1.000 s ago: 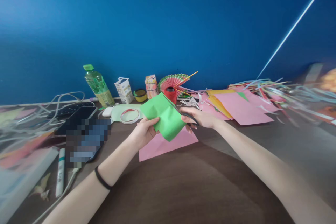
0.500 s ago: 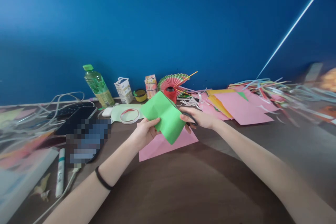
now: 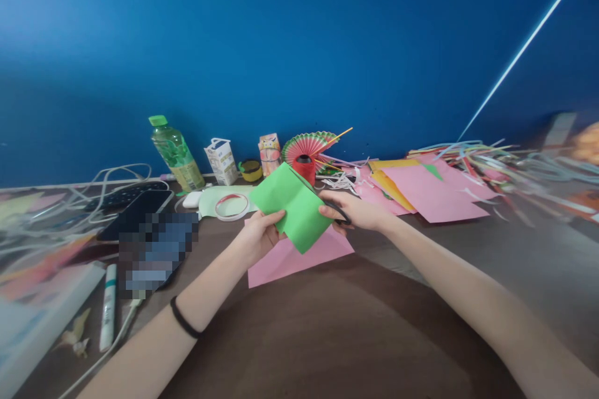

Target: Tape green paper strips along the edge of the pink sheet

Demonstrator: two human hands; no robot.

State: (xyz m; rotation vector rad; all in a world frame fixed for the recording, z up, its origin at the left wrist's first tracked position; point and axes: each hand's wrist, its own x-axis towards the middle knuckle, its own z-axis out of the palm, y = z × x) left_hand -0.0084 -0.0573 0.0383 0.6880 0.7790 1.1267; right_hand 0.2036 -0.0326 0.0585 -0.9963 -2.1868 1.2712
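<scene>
A bright green sheet of paper (image 3: 294, 209) is held up over the table, slanted, with a crease across it. My left hand (image 3: 262, 234) pinches its lower left edge, thumb on top. On the other side, my right hand (image 3: 349, 209) is closed around the dark handles of a pair of scissors (image 3: 339, 212) at the paper's right edge. The scissor blades are hidden behind the green paper. Below the hands lies a pink sheet (image 3: 299, 255) flat on the table, partly covered from view.
Behind the hands stand a red spool (image 3: 305, 169), a paper fan (image 3: 311, 148), a milk carton (image 3: 221, 162) and a green-capped bottle (image 3: 175, 156). A tape roll (image 3: 231, 206) lies left. Pink sheets (image 3: 433, 190) and strips cover the right; a phone (image 3: 161, 252) and marker (image 3: 108, 308) lie left.
The green paper's lower corner has shifted slightly up and left. My right hand's fingers have drawn closer together on the scissors. My left hand stays in place.
</scene>
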